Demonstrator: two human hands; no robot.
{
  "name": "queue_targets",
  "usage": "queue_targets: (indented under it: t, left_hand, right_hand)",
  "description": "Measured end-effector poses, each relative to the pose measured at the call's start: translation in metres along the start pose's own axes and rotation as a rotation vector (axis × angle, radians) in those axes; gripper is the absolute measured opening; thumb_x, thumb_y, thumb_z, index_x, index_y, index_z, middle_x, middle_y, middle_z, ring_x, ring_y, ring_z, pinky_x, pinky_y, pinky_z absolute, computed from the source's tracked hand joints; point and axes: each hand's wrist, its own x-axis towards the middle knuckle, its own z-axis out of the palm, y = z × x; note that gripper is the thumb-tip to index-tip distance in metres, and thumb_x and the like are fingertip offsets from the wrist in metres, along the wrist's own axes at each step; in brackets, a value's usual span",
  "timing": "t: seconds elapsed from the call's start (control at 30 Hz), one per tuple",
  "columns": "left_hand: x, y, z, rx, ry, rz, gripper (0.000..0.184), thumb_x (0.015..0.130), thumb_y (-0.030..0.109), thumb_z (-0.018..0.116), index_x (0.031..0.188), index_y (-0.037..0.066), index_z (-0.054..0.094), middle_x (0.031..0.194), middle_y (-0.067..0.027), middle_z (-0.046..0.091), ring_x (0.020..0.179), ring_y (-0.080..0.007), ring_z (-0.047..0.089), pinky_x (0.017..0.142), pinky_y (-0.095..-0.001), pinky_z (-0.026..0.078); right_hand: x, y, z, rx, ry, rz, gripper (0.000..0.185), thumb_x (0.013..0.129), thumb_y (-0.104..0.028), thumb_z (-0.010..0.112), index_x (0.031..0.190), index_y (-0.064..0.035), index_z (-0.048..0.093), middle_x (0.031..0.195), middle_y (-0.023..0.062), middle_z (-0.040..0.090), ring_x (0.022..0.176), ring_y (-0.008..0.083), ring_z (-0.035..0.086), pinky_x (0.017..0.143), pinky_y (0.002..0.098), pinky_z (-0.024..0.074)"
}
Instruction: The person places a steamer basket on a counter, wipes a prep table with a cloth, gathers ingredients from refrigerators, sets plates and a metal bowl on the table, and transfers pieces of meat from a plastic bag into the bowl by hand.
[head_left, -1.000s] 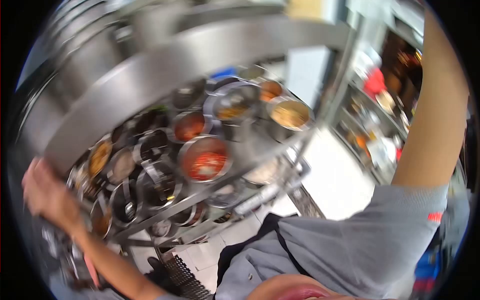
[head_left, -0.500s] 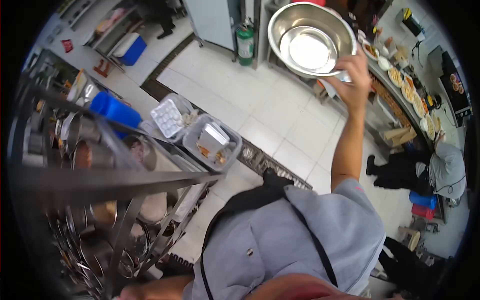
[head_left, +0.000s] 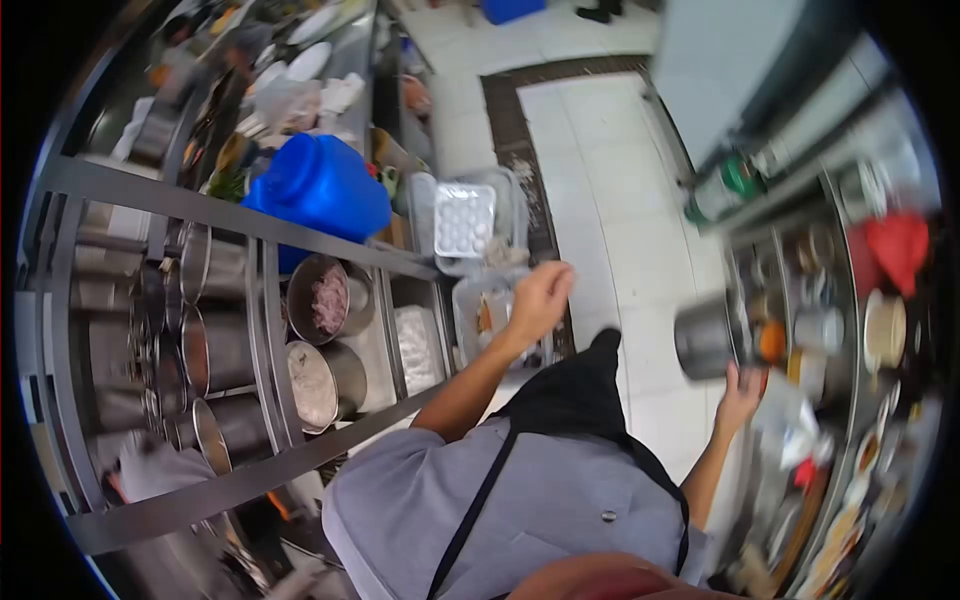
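Observation:
On the right, my right hand (head_left: pixel 739 398) grips the rim of a steel bowl (head_left: pixel 704 340), which is tipped on its side with its outer wall facing me. Beside the bowl stands the lower shelving of a counter. My left hand (head_left: pixel 541 300) is in front of my body, its fingers curled together with nothing visible in them. Below it, a clear plastic tub (head_left: pixel 466 318) with food scraps and packaging is partly hidden by my wrist. Another clear tub (head_left: pixel 513 215) holds a white dimpled tray (head_left: pixel 465 221).
To my left, a metal rack (head_left: pixel 150 190) carries steel pots, one with pinkish chopped food (head_left: pixel 330 300). A blue plastic jug (head_left: pixel 320 190) stands beyond its rail. A green cylinder (head_left: pixel 722 188) and a red object (head_left: pixel 897 250) are on the right. A floor drain (head_left: pixel 500 120) crosses the tiles.
My view has turned left toward the rack. The bowl in my right hand has come down from a raised position and tipped onto its side. My left hand has moved from the rack to my front.

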Motion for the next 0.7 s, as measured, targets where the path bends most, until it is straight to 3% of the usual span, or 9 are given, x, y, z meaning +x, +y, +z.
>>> queue_targets:
  t: [0.03,0.17,0.23,0.33,0.43,0.47,0.53,0.57,0.7]
  left_hand:
    - [0.033,-0.005,0.014,0.031,-0.013,0.102,0.017,0.089,0.015,0.062,0.099,0.001,0.062,0.086,-0.0142,0.064,0.074,-0.0266,0.064,0.064,-0.0352,0.051]
    - [0.139,0.021,0.014,0.251,-0.12,0.386,0.019,0.089,0.018,0.063,0.101,0.002,0.062,0.086,-0.0126,0.06,0.078,-0.0294,0.062,0.07,-0.0373,0.049]
    - [0.177,0.024,0.014,0.241,-0.095,0.313,0.02,0.09,0.02,0.063,0.1,0.003,0.062,0.085,-0.0121,0.059,0.079,-0.0304,0.061,0.07,-0.038,0.049]
    - [0.244,0.0,0.005,0.2,-0.086,0.184,0.022,0.09,0.02,0.062,0.102,0.002,0.062,0.086,-0.0118,0.06,0.08,-0.0283,0.062,0.071,-0.0366,0.049]
    - [0.297,-0.059,-0.01,0.038,-0.013,-0.004,0.025,0.092,0.023,0.06,0.104,0.002,0.062,0.087,-0.009,0.063,0.078,-0.0218,0.063,0.073,-0.0338,0.05]
    - [0.311,-0.083,-0.019,-0.23,0.03,-0.246,0.025,0.094,0.025,0.058,0.104,0.002,0.063,0.088,-0.0076,0.064,0.078,-0.0185,0.063,0.073,-0.0319,0.05]
    - [0.338,-0.109,-0.047,-0.533,0.208,-0.592,0.027,0.096,0.029,0.055,0.104,0.004,0.063,0.088,-0.0054,0.065,0.078,-0.0136,0.062,0.074,-0.0283,0.05]
    - [0.343,-0.117,-0.066,-0.558,0.339,-0.718,0.027,0.097,0.03,0.053,0.104,0.005,0.063,0.089,-0.0046,0.065,0.078,-0.012,0.062,0.073,-0.0266,0.05]
    - [0.336,-0.128,-0.119,-0.664,0.812,-0.806,0.025,0.096,0.028,0.053,0.105,0.005,0.062,0.086,-0.0052,0.065,0.077,-0.0135,0.063,0.07,-0.0264,0.05]
  right_hand:
    - [0.013,0.013,0.007,-0.026,0.078,0.107,0.026,0.082,-0.016,0.074,0.077,0.0001,0.055,0.073,0.007,0.052,0.073,0.019,0.049,0.07,0.0328,0.0437]
    - [0.066,0.008,0.028,-0.356,0.142,0.019,0.039,0.074,-0.025,0.083,0.069,0.0001,0.053,0.072,0.0096,0.051,0.068,0.0242,0.047,0.067,0.0379,0.0421]
    - [0.122,-0.007,0.046,-0.492,0.143,-0.45,0.039,0.071,-0.022,0.084,0.069,0.0005,0.052,0.072,0.0094,0.049,0.067,0.0245,0.046,0.063,0.0364,0.0414]
    - [0.232,-0.03,0.111,-0.336,-0.04,-0.529,0.037,0.072,-0.018,0.082,0.07,0.001,0.05,0.071,0.0094,0.048,0.066,0.0239,0.046,0.061,0.0344,0.0406]
    - [0.337,-0.095,0.23,-0.046,-0.483,-0.424,0.023,0.077,-0.007,0.073,0.073,0.0013,0.052,0.071,0.0093,0.047,0.065,0.0207,0.047,0.061,0.032,0.0391]
    - [0.369,-0.108,0.281,0.038,-0.602,-0.434,0.022,0.081,-0.01,0.07,0.075,0.002,0.052,0.072,0.008,0.048,0.066,0.0175,0.046,0.061,0.0308,0.0383]
    - [0.427,-0.143,0.39,0.046,-0.846,-0.271,0.027,0.096,-0.025,0.056,0.082,-0.002,0.058,0.077,0.0053,0.052,0.073,0.0153,0.05,0.064,0.0292,0.0422]
    - [0.438,-0.159,0.453,0.391,-0.928,0.138,0.033,0.098,-0.038,0.051,0.1,-0.0081,0.063,0.087,0.004,0.056,0.08,0.0182,0.055,0.069,0.0331,0.0493]
    - [0.47,-0.299,0.639,0.714,-1.269,0.73,0.066,0.093,-0.065,0.038,0.137,-0.0169,0.043,0.132,0.0058,0.052,0.112,0.0288,0.057,0.081,0.0464,0.0537]
